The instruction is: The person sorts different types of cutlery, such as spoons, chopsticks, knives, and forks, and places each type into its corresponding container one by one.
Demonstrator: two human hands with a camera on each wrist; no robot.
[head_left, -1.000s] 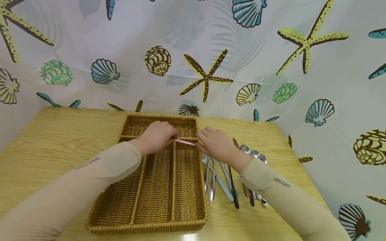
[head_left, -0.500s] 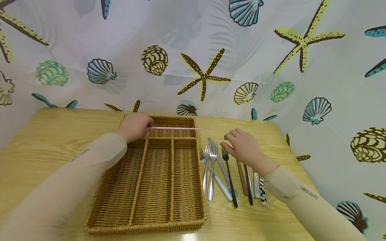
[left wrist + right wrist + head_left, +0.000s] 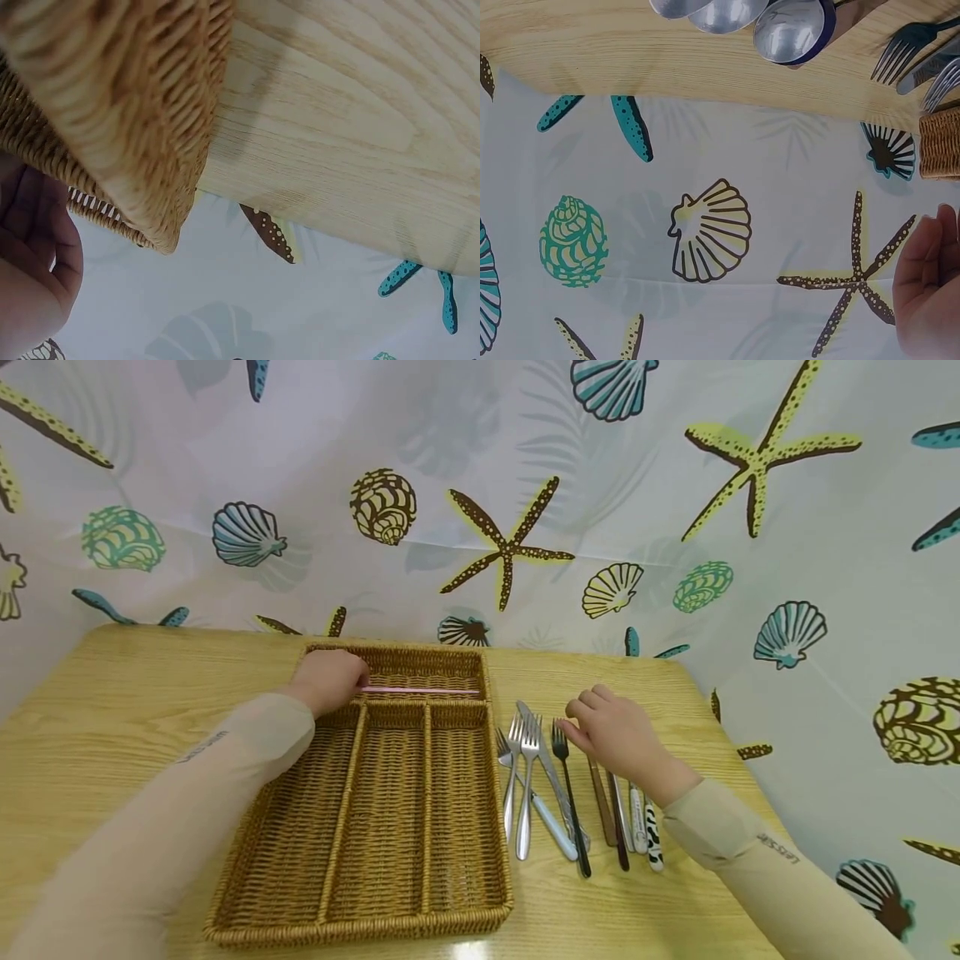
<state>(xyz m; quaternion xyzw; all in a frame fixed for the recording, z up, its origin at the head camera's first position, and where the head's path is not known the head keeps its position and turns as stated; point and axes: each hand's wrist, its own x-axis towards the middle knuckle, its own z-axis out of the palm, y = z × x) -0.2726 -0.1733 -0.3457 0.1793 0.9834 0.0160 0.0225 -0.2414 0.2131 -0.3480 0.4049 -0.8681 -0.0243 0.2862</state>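
A woven basket (image 3: pixel 360 930) with one back compartment and three long front ones stands on the table. My left hand (image 3: pixel 327 680) reaches into its back compartment, gripping the left end of a thin pink chopstick (image 3: pixel 423 691). The chopstick lies crosswise within that compartment, just behind the divider. In the left wrist view my curled left fingers (image 3: pixel 64 247) show beside the basket's wall (image 3: pixel 142 127); the chopstick is hidden there. My right hand (image 3: pixel 613 727) hovers over the cutlery with loosely bent fingers, holding nothing. Nearest to it is a black fork (image 3: pixel 573 806).
Right of the basket lie silver forks (image 3: pixel 528 760), a light-blue-handled piece (image 3: pixel 555 831) and a silver knife (image 3: pixel 558 785). Farther right are spoons (image 3: pixel 787 31), their bowls under my right hand in the head view. A shell-patterned curtain (image 3: pixel 420 427) hangs behind the table.
My left hand has moved left and back with the chopstick, then lowered it into the back compartment. My right hand has let go of the chopstick and moved right, over the cutlery.
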